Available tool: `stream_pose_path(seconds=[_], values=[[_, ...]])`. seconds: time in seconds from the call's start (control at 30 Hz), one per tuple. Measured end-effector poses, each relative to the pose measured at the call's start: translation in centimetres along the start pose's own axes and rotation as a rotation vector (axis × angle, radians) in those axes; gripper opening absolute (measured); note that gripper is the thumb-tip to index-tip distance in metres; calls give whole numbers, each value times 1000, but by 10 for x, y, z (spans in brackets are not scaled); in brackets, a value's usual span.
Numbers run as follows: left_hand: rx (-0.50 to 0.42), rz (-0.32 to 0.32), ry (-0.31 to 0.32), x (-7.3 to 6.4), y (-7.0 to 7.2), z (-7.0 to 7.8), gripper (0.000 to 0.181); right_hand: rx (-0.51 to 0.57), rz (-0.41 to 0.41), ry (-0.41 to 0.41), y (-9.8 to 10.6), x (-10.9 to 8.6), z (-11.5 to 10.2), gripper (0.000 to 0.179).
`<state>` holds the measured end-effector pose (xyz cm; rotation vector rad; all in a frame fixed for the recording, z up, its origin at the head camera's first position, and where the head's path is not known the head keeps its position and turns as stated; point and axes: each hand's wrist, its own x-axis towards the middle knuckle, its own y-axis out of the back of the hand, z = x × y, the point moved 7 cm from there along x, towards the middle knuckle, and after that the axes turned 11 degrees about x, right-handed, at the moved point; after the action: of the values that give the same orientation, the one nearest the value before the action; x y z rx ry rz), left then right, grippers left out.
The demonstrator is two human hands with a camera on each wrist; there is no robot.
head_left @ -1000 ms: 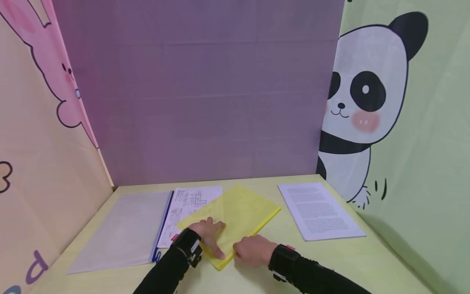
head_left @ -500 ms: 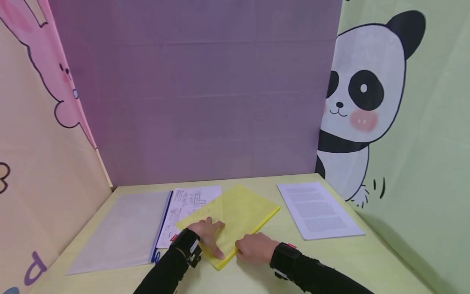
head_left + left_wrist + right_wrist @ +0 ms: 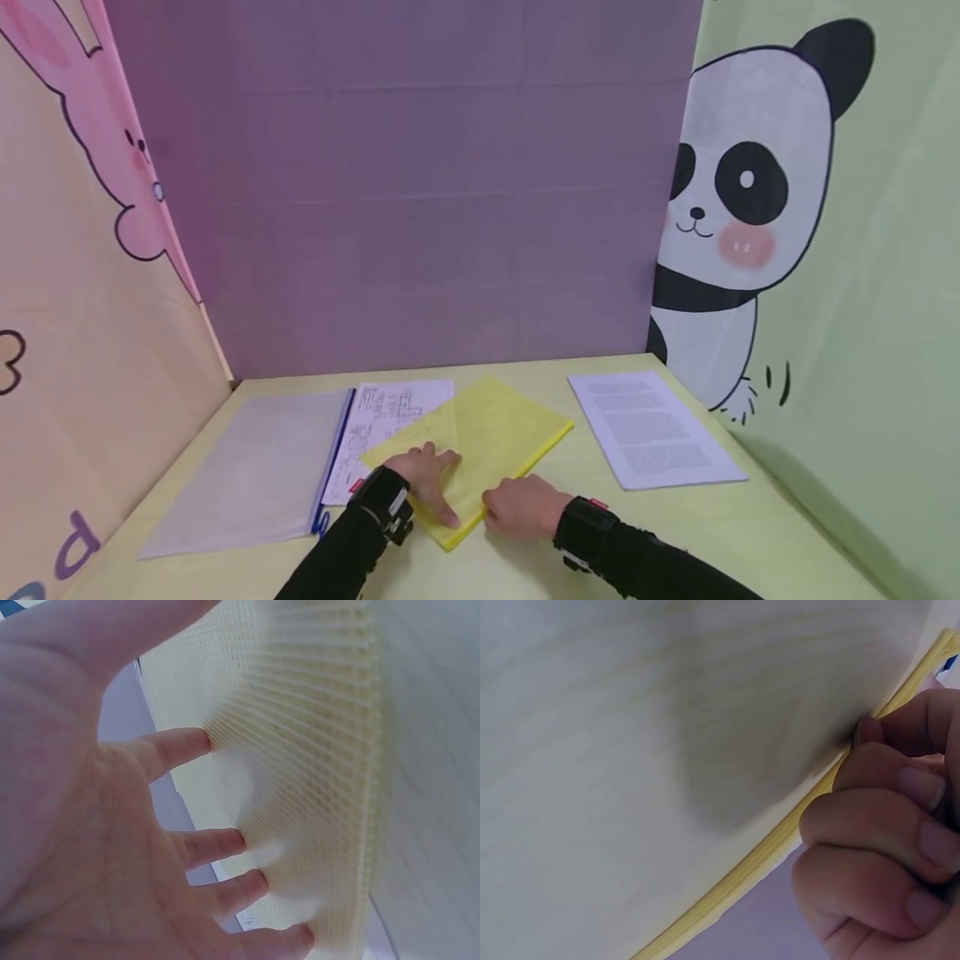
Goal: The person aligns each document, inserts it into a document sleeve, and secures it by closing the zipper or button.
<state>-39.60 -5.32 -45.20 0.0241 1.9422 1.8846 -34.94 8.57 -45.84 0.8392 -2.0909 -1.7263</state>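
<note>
A yellow mesh zip pouch (image 3: 498,425) lies slanted on the table, its thick yellow edge facing front right. My left hand (image 3: 426,479) rests on its near left part with fingers spread. In the left wrist view, several fingertips (image 3: 196,741) press the ribbed mesh (image 3: 315,712). At the pouch's front edge, my right hand (image 3: 525,507) has its fingers curled. The right wrist view shows thumb and index finger pinching at the yellow edge (image 3: 757,862); whatever small part sits between them is hidden.
Left of the pouch is a whitish translucent pouch (image 3: 247,475) with a blue edge (image 3: 332,462). A printed sheet with drawings (image 3: 375,417) lies partly under the yellow pouch. To the right is a sheet of printed text (image 3: 656,433). A purple panel (image 3: 427,192) stands behind the table.
My right hand has slid slightly to the right along the pouch's edge, mostly in the first half second. My left hand and the pouch keep their places.
</note>
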Motion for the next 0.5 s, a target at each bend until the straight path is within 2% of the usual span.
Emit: stream_pose_path(seconds=[0.17, 0.37, 0.5], values=[[4, -5, -8, 0, 1, 0, 101, -16, 19, 10, 2, 0, 1, 19], [37, 18, -24, 0, 4, 1, 101, -30, 43, 10, 4, -1, 3, 19], [30, 4, -13, -1, 2, 1, 102, -26, 36, 11, 3, -1, 3, 18]])
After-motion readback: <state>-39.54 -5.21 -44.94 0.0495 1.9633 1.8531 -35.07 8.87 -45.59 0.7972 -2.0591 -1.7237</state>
